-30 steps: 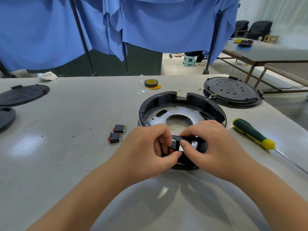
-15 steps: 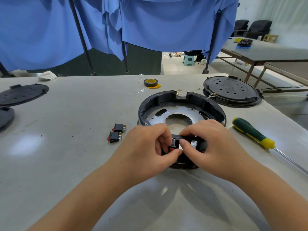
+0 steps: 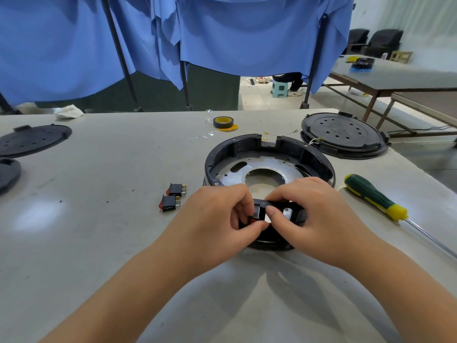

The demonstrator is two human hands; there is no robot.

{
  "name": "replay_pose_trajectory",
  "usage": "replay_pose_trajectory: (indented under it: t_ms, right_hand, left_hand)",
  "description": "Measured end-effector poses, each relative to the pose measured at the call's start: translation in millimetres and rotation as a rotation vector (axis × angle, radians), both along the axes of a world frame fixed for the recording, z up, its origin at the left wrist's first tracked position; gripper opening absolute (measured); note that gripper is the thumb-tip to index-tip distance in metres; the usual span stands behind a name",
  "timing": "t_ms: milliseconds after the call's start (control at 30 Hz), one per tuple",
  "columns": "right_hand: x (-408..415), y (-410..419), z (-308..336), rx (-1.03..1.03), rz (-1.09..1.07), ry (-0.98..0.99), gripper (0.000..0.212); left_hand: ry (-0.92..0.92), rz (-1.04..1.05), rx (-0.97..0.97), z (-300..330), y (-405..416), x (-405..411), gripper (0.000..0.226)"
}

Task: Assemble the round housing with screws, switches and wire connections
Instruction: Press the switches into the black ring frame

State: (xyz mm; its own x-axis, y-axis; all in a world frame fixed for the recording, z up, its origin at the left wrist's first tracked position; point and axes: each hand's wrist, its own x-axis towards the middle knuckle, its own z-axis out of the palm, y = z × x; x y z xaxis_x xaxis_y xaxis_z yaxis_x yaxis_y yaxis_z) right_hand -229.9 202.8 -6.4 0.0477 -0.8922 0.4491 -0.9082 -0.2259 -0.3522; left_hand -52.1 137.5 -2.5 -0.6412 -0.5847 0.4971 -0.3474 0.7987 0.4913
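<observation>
**Head view: both hands at the near rim of the housing**

Head view. Round housing (image 3: 269,159) sits open side up on the grey worktop (image 3: 99,184), right of centre; its metal base plate shows inside. Both forearms reach in from the lower edge and meet at the near wall of the housing.

Left hand (image 3: 217,219): fingers curled, thumb and forefinger pinching a small switch with a red face (image 3: 252,220) at the near wall. Whether the switch is fully seated cannot be told.

Right hand (image 3: 314,214): fingers curled over the rim, forefinger tip pressing just beside the switch, thumb hidden below.

Two spare switches (image 3: 173,199) lie on the worktop left of the housing, close together. Screwdriver (image 3: 373,196) with green-and-yellow handle lies right of the housing. Tape roll (image 3: 223,122) lies behind the housing; black perforated lid (image 3: 343,134) at far right.
</observation>
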Motion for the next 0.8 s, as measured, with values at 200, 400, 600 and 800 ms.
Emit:
replay_pose_trajectory:
  t_ms: [200,400,600,800]
  right_hand:
    - [0.4,-0.3,-0.2,-0.007,0.001,-0.003,0.026]
    - [0.6,-0.5,-0.3,-0.004,-0.001,-0.002,0.024]
    - [0.4,0.8,0.4,0.001,0.005,-0.004,0.031]
    - [0.6,-0.4,0.0,-0.009,0.013,0.006,0.039]
  left_hand:
    - [-0.049,0.031,-0.047,-1.3,-0.2,0.5,0.022]
    - [0.011,0.048,-0.101,-3.9,-1.3,-1.8,0.025]
    - [-0.058,0.086,-0.253,-3.7,-15.8,2.9,0.054]
    - [-0.091,0.021,-0.147,-12.5,-25.4,3.7,0.057]
